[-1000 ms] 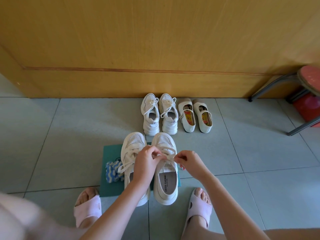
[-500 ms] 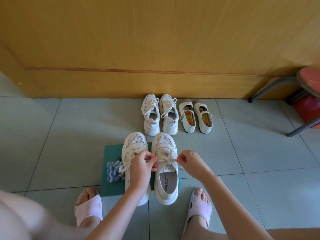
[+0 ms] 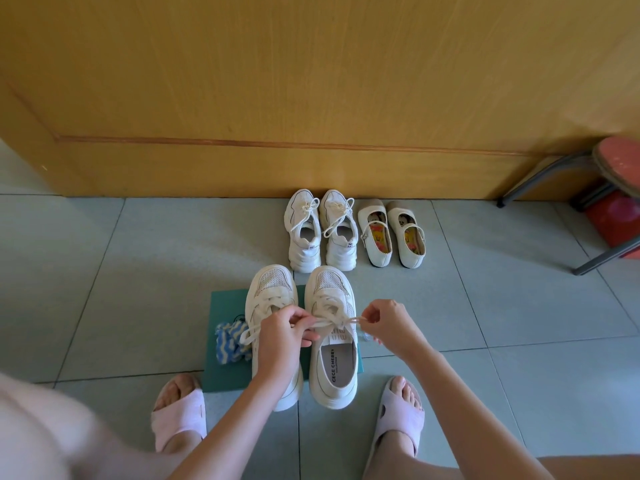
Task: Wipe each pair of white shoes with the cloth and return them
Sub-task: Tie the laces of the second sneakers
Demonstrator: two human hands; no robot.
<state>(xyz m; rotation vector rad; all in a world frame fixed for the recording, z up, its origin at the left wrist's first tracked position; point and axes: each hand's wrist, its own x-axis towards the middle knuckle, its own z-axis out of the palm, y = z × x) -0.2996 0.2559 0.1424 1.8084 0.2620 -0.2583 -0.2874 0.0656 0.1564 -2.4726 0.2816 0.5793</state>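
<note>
On the green mat, lower centre: near pair of white shoes, toes past the mat's upper edge, heels past its lower edge.
Left hand: grip pinches the lace between the two shoes.
Right hand: grip pinches the lace's other loop, just past the shoe's right edge.
Cloth: blue-and-white, bunched on the mat's left part, touching the left shoe's side.
Other pairs: laced pair and strap pair side by side at centre, toes near the wooden panel; laced heels near the near pair's toes.
Open room: floor tile stretches from the mat's left edge to the frame's left; at right, tile lies between the strap pair and the stool legs.
</note>
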